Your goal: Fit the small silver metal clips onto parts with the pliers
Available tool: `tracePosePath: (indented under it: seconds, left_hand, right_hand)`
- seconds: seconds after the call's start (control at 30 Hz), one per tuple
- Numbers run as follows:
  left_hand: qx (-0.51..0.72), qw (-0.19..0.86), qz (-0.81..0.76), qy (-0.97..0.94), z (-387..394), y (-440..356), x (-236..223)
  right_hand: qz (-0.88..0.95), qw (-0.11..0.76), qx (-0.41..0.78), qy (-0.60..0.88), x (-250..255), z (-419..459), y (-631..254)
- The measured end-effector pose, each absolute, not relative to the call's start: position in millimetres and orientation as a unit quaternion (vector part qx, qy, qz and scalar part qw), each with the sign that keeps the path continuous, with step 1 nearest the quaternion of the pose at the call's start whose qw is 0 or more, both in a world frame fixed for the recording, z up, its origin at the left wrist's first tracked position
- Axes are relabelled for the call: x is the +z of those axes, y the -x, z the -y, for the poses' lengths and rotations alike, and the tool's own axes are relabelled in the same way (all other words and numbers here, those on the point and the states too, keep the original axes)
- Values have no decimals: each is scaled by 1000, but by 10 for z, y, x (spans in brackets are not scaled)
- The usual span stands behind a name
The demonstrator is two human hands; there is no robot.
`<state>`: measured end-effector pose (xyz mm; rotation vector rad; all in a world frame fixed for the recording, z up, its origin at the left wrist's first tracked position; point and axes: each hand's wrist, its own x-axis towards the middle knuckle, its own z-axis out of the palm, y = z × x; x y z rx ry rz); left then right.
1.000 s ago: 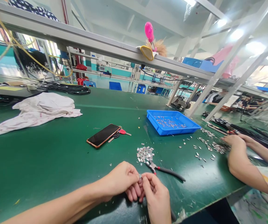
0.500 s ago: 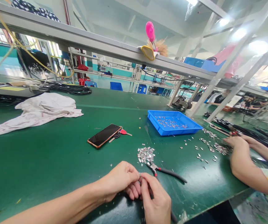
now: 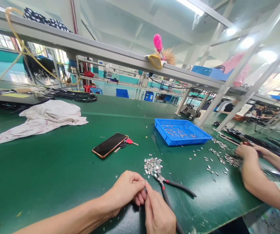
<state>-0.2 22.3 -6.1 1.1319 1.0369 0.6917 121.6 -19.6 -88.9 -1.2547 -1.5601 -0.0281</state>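
My left hand pinches a small metal piece between thumb and forefinger, its other fingers curled. Against that same piece press the fingertips of my right hand, so both hands meet low in the middle of the head view. Most of the piece is hidden by the fingertips. Just beyond them lies a pile of small flat silver metal pieces. A pair of cutting pliers with black and red handles rests on the green table, jaws beside the pile, one handle partly behind my right hand.
A blue tray holds scattered small pieces. Left of it lie a phone and keys; a white cloth is farther left. At right, a co-worker's hands hold a tool near more metal pieces. A shelf beam crosses above.
My right hand has turned slightly, its fingers now straighter and closer against the left fingertips. The camera view has shifted a little. The co-worker's hands have moved slightly.
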Motion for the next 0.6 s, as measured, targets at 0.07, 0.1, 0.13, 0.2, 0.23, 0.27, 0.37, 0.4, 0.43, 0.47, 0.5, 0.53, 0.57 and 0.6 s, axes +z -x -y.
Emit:
tracePosePath:
  seconds: [0.07,0.1,0.13,0.2,0.23,0.27,0.37,0.4,0.43,0.47,0.5,0.53,0.57,0.6]
  left_hand:
    - [319,661,-463,-497,-226,-7,-48]
    - [326,659,-464,-495,-228,-11,-42]
    - [332,656,-464,-493,-229,-14,-39]
    - [343,654,-464,-490,-230,-19,-36]
    - [347,653,-463,-488,-230,-21,-35]
    - [350,654,-463,-486,-229,-23,-32]
    - [353,660,-459,-478,-224,-26,-8]
    - [352,665,-455,-477,-222,-27,7]
    - [351,669,-451,-476,-219,-27,24]
    - [350,673,-447,-474,-216,-27,40]
    - [348,676,-445,-473,-214,-27,54]
    - [347,678,-444,-471,-211,-26,64]
    - [347,680,-445,-469,-209,-26,69]
    - [347,680,-445,-468,-207,-25,68]
  right_hand:
    - [654,538,-8,532,-872,194,-1200]
    - [653,537,-6,534,-859,191,-1193]
    - [652,536,-4,537,-846,188,-1187]
    - [648,534,1,543,-819,181,-1176]
    - [645,534,3,547,-807,179,-1171]
    - [642,534,4,551,-796,178,-1167]
    - [631,534,10,563,-774,188,-1160]
    - [627,534,13,567,-770,194,-1159]
    - [624,534,16,570,-767,201,-1158]
    - [623,534,19,572,-766,206,-1157]
    - [621,533,23,574,-766,212,-1155]
    - [620,533,27,575,-767,216,-1152]
    - [619,532,32,576,-768,218,-1147]
    - [618,533,37,577,-770,220,-1141]
